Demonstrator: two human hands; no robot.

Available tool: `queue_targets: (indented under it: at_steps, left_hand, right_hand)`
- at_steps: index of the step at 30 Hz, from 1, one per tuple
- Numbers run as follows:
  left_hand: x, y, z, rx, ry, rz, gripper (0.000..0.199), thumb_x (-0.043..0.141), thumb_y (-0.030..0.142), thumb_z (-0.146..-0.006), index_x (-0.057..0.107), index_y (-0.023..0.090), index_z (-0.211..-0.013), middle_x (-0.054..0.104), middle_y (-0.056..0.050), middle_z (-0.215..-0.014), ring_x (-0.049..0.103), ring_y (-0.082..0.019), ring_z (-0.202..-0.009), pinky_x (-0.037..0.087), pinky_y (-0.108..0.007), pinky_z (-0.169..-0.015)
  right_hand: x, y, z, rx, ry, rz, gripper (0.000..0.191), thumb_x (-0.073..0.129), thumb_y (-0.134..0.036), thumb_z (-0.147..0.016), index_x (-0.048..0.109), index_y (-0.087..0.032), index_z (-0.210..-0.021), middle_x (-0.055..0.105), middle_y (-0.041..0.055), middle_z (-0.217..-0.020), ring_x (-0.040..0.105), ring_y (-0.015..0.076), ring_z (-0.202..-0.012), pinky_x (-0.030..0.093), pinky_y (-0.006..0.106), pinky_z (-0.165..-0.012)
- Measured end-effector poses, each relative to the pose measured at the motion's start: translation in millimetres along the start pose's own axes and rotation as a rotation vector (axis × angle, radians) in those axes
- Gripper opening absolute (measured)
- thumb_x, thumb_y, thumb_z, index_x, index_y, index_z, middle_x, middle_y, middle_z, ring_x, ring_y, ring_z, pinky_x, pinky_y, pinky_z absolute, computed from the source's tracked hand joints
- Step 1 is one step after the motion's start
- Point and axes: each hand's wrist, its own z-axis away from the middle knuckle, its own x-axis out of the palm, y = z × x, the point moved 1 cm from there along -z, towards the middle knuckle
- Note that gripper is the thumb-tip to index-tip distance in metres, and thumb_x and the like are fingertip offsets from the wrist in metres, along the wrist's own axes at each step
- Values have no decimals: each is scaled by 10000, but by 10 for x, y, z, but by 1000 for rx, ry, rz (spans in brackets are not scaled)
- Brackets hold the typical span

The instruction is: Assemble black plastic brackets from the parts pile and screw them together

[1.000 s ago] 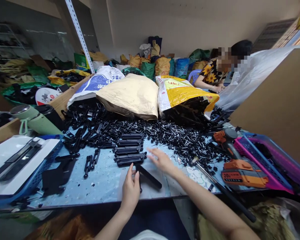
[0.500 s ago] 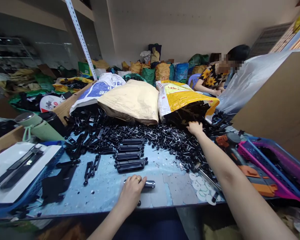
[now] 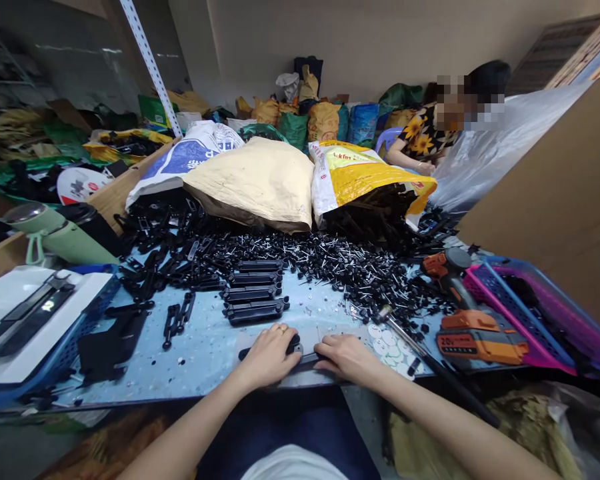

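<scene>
My left hand (image 3: 273, 357) is closed over a slim black part (image 3: 293, 344) with a rounded end, low over the front edge of the table. Beside it my right hand (image 3: 347, 359) has its fingers curled on a dark grey strip (image 3: 307, 360) that spans the space between both hands. Whether the strip and the black part are joined is hidden by my fingers. Just behind my left hand lies a row of several black hinged arms (image 3: 256, 310). A heap of small black pieces with metal pins (image 3: 340, 267) spreads further back.
Open sacks (image 3: 255, 180) stand at the back. On the right are a hammer (image 3: 405, 333), an orange cordless drill (image 3: 460, 333), white discs (image 3: 385, 343) and a pink and blue basket (image 3: 520, 313). A tray (image 3: 87, 313) and a green flask (image 3: 70, 237) are left. A co-worker (image 3: 425, 140) sits beyond.
My right hand has come back from the heap by the yellow sack to the front edge, beside my left hand. A dark grey strip now shows between them.
</scene>
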Motion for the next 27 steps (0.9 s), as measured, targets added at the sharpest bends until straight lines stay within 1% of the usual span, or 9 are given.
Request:
queue_targets:
  at_steps: [2, 4, 12, 15, 18, 20, 22, 24, 27]
  left_hand:
    - [3, 27, 38, -3, 27, -9, 491, 552, 515, -691, 467, 195, -1053, 534, -71, -989, 483, -252, -943, 368, -382, -823]
    - [11, 37, 74, -8, 73, -17, 605, 631, 534, -598, 450, 182, -1056, 539, -78, -976, 492, -265, -928, 375, -387, -810]
    - [-2, -48, 139, 60, 155, 66, 352, 556, 395, -732, 459, 200, -1009, 570, -61, -907, 546, -225, -866, 412, -326, -725]
    - [9, -45, 164, 32, 141, 44, 370, 554, 421, -733, 455, 193, -1007, 578, -58, -895, 552, -226, -853, 419, -330, -710]
    - [-1, 37, 98, 38, 80, 24, 437, 556, 479, -722, 456, 190, -1033, 580, -60, -928, 546, -230, -869, 427, -341, -723]
    - [-54, 110, -90, 71, 85, 3, 492, 543, 474, -738, 424, 190, -1121, 549, -82, -1057, 499, -244, -991, 407, -361, -804]
    - [-143, 146, -425, 47, 135, -21, 435, 487, 361, -803, 391, 186, -1190, 494, -100, -1170, 422, -245, -1103, 353, -383, -893]
    - [-232, 112, -850, -89, 174, -19, 289, 398, 175, -838, 466, 149, -1118, 530, -124, -1107, 446, -240, -1069, 348, -395, -886]
    - [-286, 6, -1417, -183, 195, 28, 244, 386, 35, -792, 557, 111, -948, 588, -136, -950, 498, -238, -999, 368, -401, -854]
  right_hand:
    - [-23, -31, -19, 32, 25, 32, 331, 330, -453, -889, 537, -195, -900, 576, 36, -809, 547, 159, -715, 339, 261, -580]
    - [-91, -70, -29, 48, 59, 79, 313, 336, -446, -889, 532, -203, -909, 571, 35, -814, 540, 168, -718, 330, 271, -583]
    - [-365, -257, -82, 19, 123, 174, 246, 359, -385, -895, 518, -198, -900, 569, 51, -801, 514, 184, -725, 313, 295, -592]
    - [-349, -205, -109, 26, 134, 167, 264, 353, -399, -895, 524, -198, -896, 569, 51, -798, 514, 181, -725, 315, 293, -600]
    - [-230, -57, -83, 25, 128, 117, 292, 345, -416, -893, 539, -199, -905, 575, 42, -801, 521, 174, -733, 322, 285, -612]
    - [-120, 63, -21, 37, 135, 52, 315, 337, -429, -893, 547, -197, -936, 577, 40, -819, 526, 169, -746, 332, 282, -631]
    - [-17, 154, 71, 69, 161, -20, 334, 333, -435, -893, 553, -194, -963, 575, 50, -864, 527, 165, -776, 342, 282, -661]
    - [58, 192, 174, 110, 185, -72, 337, 339, -436, -890, 560, -193, -965, 569, 60, -899, 522, 166, -803, 348, 287, -688]
    - [87, 197, 270, 142, 176, -110, 321, 371, -450, -873, 565, -206, -947, 574, 47, -876, 515, 171, -817, 355, 294, -711]
